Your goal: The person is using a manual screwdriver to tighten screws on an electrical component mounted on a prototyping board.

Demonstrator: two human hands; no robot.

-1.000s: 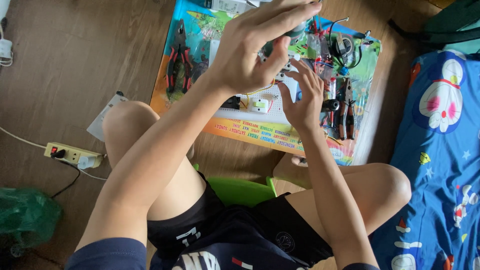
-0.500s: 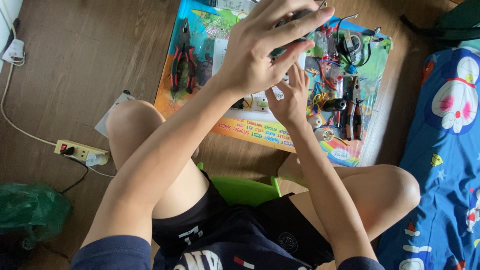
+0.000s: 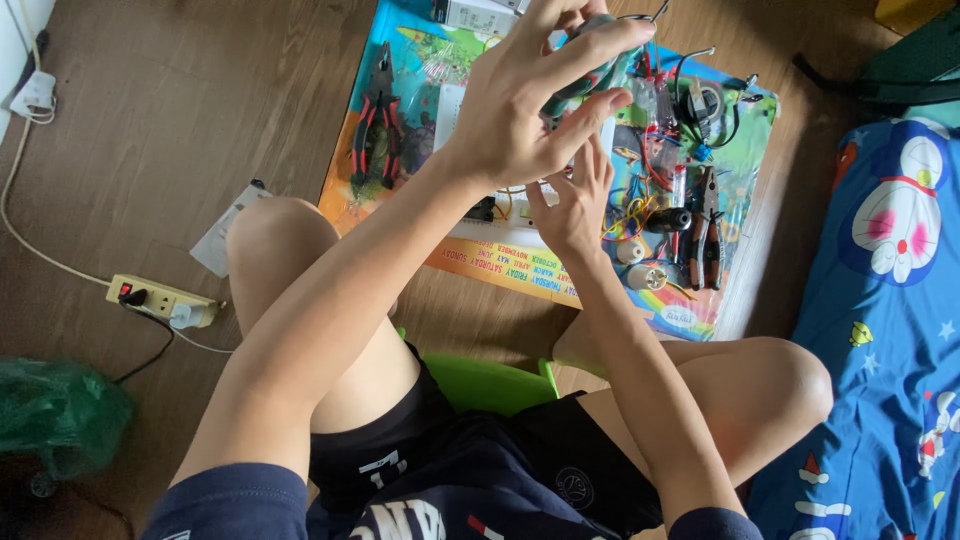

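Left hand [image 3: 520, 120] has risen — fingers now pinch a green tool [image 3: 590, 75].

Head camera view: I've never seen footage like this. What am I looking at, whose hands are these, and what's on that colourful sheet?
One camera sits on a seated person's head, looking down past their knees. Both bare hands are raised. The left hand pinches a small grey-green part; what it is cannot be told. The right hand reaches up beneath it, fingers open. On the wooden floor lies a colourful printed sheet carrying red-handled pliers, a second pair of pliers, loose wires and small round parts. A power strip lies left.
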